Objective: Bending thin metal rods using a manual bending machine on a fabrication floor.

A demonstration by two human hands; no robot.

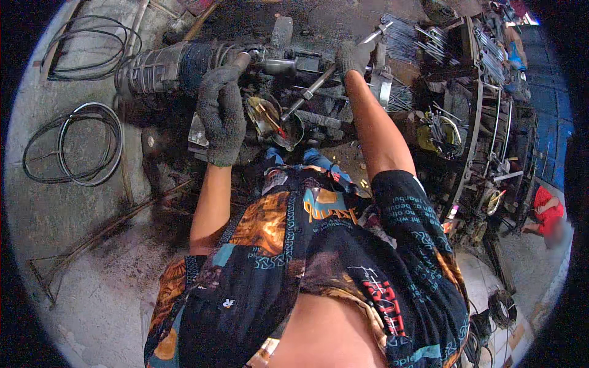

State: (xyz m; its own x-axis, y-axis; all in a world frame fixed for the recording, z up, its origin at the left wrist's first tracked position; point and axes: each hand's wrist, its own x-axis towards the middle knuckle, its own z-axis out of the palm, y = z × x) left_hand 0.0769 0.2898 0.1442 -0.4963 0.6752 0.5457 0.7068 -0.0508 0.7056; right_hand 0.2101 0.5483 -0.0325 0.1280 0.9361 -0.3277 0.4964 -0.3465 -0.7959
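Note:
My left hand (222,113), in a dark grey knit glove, is closed, with its fingers at a short brownish handle (243,60) on the machine (205,61). Most of what its fingers wrap is hidden. Up to the right, my right hand (353,59), also gloved, is closed around a long metal bar (320,81). The bar slants from low left to upper right and carries a block-like collar. Between the hands, a metal cylinder (279,66) juts from the machine. Below it sits a round container (288,144) with yellowish and red-tipped items inside.
Coils of black cable or hose (92,144) lie on the floor at left. Bundles of thin metal rods (402,40) lie at the far right. Beside a metal rack (472,135) is a bin of metal pieces (438,132). Someone in red (543,205) is at the right edge.

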